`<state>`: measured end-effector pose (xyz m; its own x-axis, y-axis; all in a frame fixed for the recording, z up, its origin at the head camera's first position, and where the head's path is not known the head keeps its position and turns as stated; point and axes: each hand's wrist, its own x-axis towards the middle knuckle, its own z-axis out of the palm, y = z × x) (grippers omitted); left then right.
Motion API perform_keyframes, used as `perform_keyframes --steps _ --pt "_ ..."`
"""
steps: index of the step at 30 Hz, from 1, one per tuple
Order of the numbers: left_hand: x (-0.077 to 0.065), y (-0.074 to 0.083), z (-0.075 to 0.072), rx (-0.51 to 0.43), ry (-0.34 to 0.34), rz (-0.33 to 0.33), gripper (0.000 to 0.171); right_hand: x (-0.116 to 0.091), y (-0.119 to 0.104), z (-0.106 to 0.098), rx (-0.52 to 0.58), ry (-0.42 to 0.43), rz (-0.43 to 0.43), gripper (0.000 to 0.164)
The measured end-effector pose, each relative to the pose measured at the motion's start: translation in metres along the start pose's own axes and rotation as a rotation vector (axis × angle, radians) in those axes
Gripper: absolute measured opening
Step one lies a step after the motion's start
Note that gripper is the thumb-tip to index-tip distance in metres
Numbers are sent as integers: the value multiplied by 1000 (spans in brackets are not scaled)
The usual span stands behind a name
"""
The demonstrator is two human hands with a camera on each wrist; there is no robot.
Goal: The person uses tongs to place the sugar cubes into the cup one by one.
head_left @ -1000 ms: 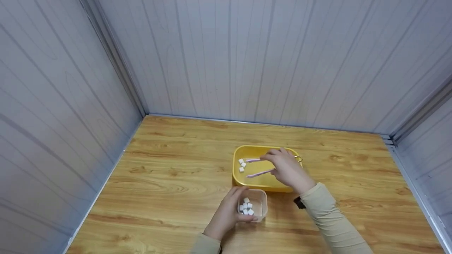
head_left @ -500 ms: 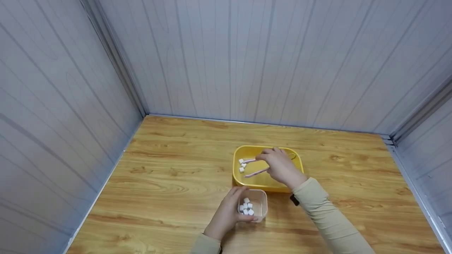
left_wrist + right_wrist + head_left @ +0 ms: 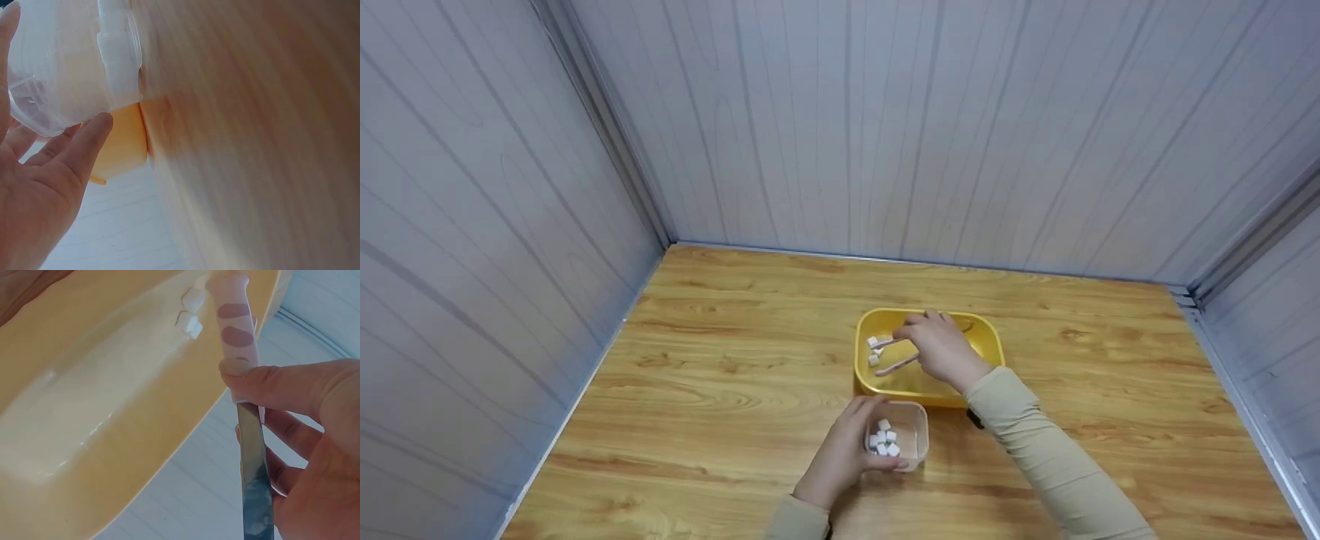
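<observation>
My right hand (image 3: 945,349) holds a pair of tongs (image 3: 256,467) with a metal body and pink-striped tips. The tongs are spread over a yellow basin (image 3: 915,398), their tips pointing left. Three white cubes (image 3: 874,361) lie at the basin's left end, and the far tip overlaps the upper ones in the head view. My left hand (image 3: 840,454) grips a clear plastic container (image 3: 922,435) just in front of the basin, thumb at its near side and fingers at its far side. Several white cubes (image 3: 883,439) sit inside it, mostly toward the left.
The wooden tabletop (image 3: 720,390) extends around both containers. Pale panel walls (image 3: 840,135) enclose it at the back, left and right. In the left wrist view the yellow basin (image 3: 126,140) shows right behind the clear container.
My right hand has shifted left with the tongs, bringing the tips to the cubes at the basin's left end. My left hand and the clear container stay in place.
</observation>
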<state>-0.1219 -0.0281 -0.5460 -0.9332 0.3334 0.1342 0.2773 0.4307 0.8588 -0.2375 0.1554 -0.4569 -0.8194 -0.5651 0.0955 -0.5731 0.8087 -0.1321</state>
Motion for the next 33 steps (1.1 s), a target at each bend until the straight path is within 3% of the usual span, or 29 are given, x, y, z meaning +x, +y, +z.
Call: perform_keyframes --steps 6,12,28,33 --pt "1 -1 0 21 14 29 91 5 -2 5 -36 1 -38 47" --pt "2 -1 -1 15 -2 -3 92 9 -4 10 -43 -3 -43 46" --pt "0 -1 0 31 6 -7 92 13 -1 20 -80 4 -40 44" --pt "-1 -3 1 23 25 38 91 12 -1 21 -78 17 -48 41"
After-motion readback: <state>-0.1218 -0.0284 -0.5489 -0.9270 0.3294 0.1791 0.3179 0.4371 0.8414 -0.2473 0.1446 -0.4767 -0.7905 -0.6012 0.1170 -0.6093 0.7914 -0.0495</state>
